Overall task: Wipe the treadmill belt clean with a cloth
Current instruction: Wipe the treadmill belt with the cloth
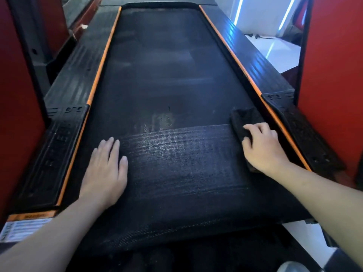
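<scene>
Red panelling (17, 114) is standing along our far left, and below it a warning label (23, 228) with an orange header is showing at the near corner of the treadmill frame. Moving inward, the black left side rail (64, 107) is running away from us, edged by an orange strip (98, 75). We are laying our left hand (106, 169) flat on the treadmill belt (167, 75) near its left edge, palm down, fingers straight and close together, holding nothing. The belt is lying lengthwise before us, black and textured, filling the middle of the view. A broad sheeny band is crossing it between our two hands, and a pale smudge (163, 119) is sitting just beyond that band near the centre. Further right, we are pressing a dark cloth (243, 118) onto the belt close to its right edge, our right hand (263, 146) lying on top with its fingers curled over the cloth, gripping it. The right side rail (253, 61) is running just beside the cloth. Beyond it a red panel (334, 75) is rising, with blue light strips (238, 10) glowing at the upper right.
</scene>
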### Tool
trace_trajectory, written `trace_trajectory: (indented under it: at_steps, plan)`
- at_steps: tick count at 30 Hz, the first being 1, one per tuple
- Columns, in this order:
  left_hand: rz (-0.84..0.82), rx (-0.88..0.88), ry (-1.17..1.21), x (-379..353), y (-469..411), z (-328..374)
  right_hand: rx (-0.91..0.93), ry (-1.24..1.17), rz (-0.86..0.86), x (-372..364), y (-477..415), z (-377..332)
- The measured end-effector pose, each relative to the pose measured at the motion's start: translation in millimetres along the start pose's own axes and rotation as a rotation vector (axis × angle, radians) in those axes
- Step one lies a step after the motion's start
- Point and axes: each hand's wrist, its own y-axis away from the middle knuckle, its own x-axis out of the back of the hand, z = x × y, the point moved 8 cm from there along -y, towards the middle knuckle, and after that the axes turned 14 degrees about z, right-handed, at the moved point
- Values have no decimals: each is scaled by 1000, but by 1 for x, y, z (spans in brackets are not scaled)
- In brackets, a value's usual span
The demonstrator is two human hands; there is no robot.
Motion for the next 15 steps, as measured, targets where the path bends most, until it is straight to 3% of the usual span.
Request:
trace_trajectory:
  at_steps: [5, 15]
  plan:
    - [-122, -4, -13, -16, 15, -4, -20, 110, -32, -9, 5, 10]
    - [-123, 36, 50, -11, 32, -5, 28, 153, -16, -4, 20, 10]
